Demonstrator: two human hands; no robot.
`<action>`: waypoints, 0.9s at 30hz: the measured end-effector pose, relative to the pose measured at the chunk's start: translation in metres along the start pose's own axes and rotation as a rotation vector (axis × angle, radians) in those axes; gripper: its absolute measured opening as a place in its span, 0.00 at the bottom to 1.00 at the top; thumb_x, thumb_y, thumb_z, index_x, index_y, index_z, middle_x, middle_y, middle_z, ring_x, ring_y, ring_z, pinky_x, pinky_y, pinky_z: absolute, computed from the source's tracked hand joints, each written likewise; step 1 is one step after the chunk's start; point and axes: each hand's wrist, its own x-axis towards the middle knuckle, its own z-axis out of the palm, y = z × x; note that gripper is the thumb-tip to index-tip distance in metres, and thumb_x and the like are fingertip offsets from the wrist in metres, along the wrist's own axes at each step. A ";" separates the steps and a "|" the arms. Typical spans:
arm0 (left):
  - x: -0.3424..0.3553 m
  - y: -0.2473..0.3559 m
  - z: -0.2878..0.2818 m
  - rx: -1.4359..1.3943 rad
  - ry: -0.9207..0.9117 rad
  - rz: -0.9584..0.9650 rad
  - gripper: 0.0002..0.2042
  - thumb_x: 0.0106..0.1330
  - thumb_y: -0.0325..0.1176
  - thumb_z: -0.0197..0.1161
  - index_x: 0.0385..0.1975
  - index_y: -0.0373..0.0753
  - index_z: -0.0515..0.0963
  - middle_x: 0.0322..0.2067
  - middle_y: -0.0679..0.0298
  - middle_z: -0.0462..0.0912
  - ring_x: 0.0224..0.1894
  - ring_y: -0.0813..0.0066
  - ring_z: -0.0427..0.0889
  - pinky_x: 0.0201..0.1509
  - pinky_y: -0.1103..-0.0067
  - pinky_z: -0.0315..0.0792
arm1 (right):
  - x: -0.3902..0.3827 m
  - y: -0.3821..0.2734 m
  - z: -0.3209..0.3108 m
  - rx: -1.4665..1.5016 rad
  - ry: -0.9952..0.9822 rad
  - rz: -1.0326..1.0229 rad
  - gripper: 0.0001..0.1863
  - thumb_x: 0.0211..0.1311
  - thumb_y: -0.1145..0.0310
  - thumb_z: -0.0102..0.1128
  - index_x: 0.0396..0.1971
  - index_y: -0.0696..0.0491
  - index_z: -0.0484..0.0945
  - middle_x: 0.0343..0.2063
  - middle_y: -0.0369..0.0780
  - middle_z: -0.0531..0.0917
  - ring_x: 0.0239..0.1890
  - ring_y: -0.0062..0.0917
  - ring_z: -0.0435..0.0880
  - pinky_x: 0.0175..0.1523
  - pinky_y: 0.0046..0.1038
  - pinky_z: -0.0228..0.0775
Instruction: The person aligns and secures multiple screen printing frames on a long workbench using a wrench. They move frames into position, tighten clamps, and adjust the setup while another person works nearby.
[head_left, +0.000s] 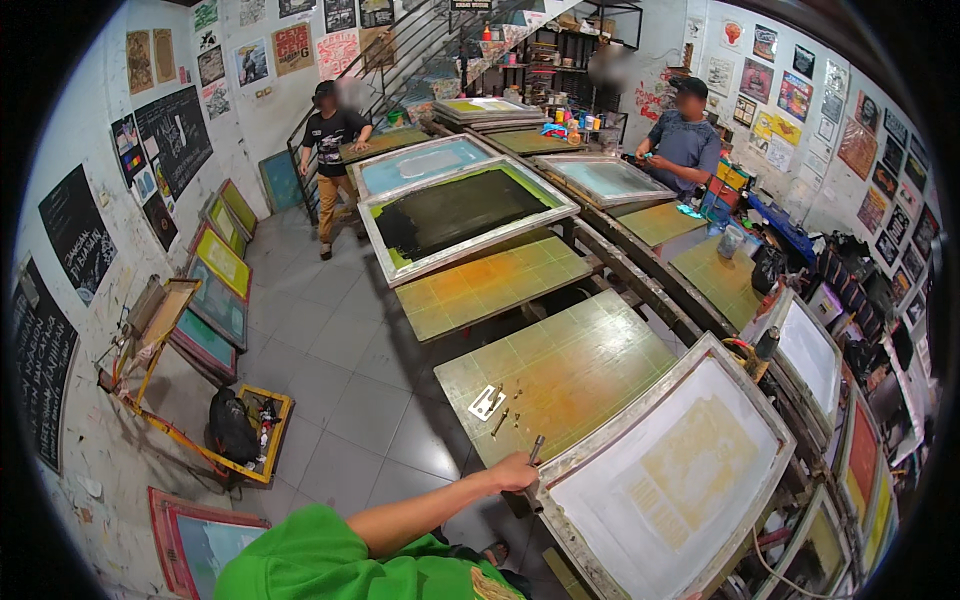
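Note:
My left hand (pixel 513 471) is closed at the left corner of a framed printing screen (pixel 655 408). A short metal tool (pixel 538 447) sticks up from its fingers; I cannot make out its exact kind. White mesh with a pale yellow stencil fills that screen, which slants over the near end of the table. Just beyond my hand is a greenish-yellow board (pixel 570 350). On it lie a slotted white plate (pixel 487 402) and several small bolts (pixel 501 421). My right hand is not in view.
Farther along stand more boards (pixel 490 285) and a dark-coated screen (pixel 455 215). One person (pixel 330 140) is at the far left of the table, another (pixel 680 145) at its right. Screens (pixel 222 265) lean on the left wall, near a yellow-framed cart (pixel 262 432). A plastic cup (pixel 731 241) is at right.

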 end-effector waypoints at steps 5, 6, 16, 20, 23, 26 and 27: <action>0.006 -0.054 0.025 0.072 0.279 0.245 0.22 0.63 0.31 0.56 0.57 0.36 0.82 0.33 0.56 0.85 0.36 0.67 0.83 0.42 0.70 0.75 | -0.003 0.038 0.023 -0.089 0.099 -0.267 0.24 0.77 0.64 0.51 0.63 0.65 0.76 0.57 0.53 0.83 0.58 0.50 0.82 0.63 0.45 0.76; -0.008 -0.053 0.021 0.020 0.314 0.291 0.23 0.63 0.31 0.56 0.59 0.36 0.82 0.32 0.58 0.84 0.35 0.70 0.82 0.40 0.72 0.75 | 0.000 0.023 0.025 -0.039 0.069 -0.193 0.24 0.77 0.65 0.51 0.64 0.65 0.75 0.58 0.53 0.83 0.58 0.50 0.82 0.63 0.45 0.76; -0.131 -0.048 -0.085 -0.607 0.211 0.182 0.34 0.56 0.23 0.52 0.69 0.37 0.75 0.37 0.70 0.81 0.33 0.83 0.70 0.34 0.84 0.66 | -0.001 -0.113 0.017 0.298 -0.045 0.068 0.25 0.80 0.67 0.46 0.68 0.66 0.69 0.62 0.53 0.79 0.62 0.50 0.78 0.68 0.44 0.73; -0.162 -0.048 -0.151 -0.673 0.269 0.273 0.36 0.55 0.23 0.52 0.70 0.38 0.74 0.35 0.71 0.81 0.30 0.85 0.70 0.33 0.85 0.65 | -0.030 -0.169 0.022 0.474 -0.101 0.170 0.26 0.80 0.67 0.44 0.70 0.66 0.67 0.63 0.53 0.78 0.64 0.50 0.77 0.70 0.44 0.71; -0.199 -0.055 -0.208 -0.732 0.313 0.334 0.36 0.56 0.23 0.51 0.72 0.39 0.73 0.33 0.71 0.78 0.27 0.85 0.68 0.32 0.84 0.66 | -0.052 -0.183 0.061 0.333 0.010 -0.104 0.27 0.81 0.67 0.42 0.72 0.67 0.65 0.64 0.55 0.77 0.64 0.50 0.77 0.70 0.45 0.71; -0.220 -0.092 -0.275 -0.725 0.370 0.360 0.36 0.57 0.22 0.50 0.72 0.39 0.72 0.36 0.69 0.80 0.28 0.84 0.68 0.33 0.83 0.68 | -0.076 -0.197 0.117 0.183 0.167 -0.326 0.28 0.83 0.64 0.38 0.71 0.69 0.64 0.63 0.59 0.77 0.60 0.50 0.78 0.68 0.45 0.70; -0.230 -0.110 -0.298 -0.715 0.409 0.359 0.36 0.57 0.22 0.50 0.72 0.38 0.72 0.37 0.69 0.81 0.28 0.85 0.68 0.34 0.83 0.68 | -0.098 -0.263 0.087 0.449 -0.023 -0.097 0.28 0.84 0.63 0.38 0.70 0.70 0.65 0.63 0.60 0.76 0.59 0.50 0.78 0.67 0.45 0.70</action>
